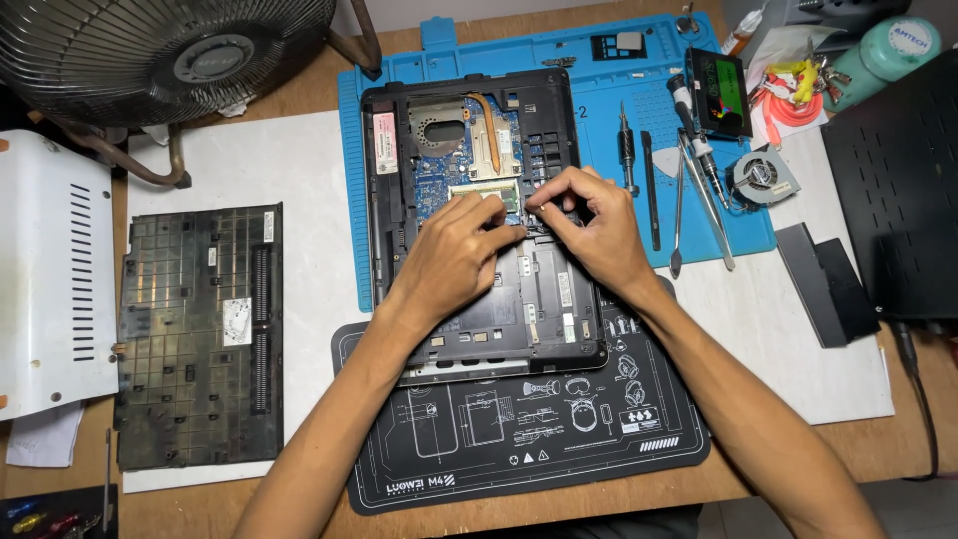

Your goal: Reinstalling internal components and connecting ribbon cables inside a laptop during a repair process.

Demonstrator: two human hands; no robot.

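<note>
Both hands, left hand (454, 255) and right hand (589, 225), fingertips pinched together on a small dark part at mid-chassis of the opened black laptop base (479, 215) on the counter; slip could bend it or scratch the blue circuit board (449, 175).

Bright, even light from overhead gives only soft shadows beneath the forearms and tools. The picture is sharp at the centre — edges bow slightly (wide-lens distortion), and mild glare sits on the white sheet (259, 160).
</note>
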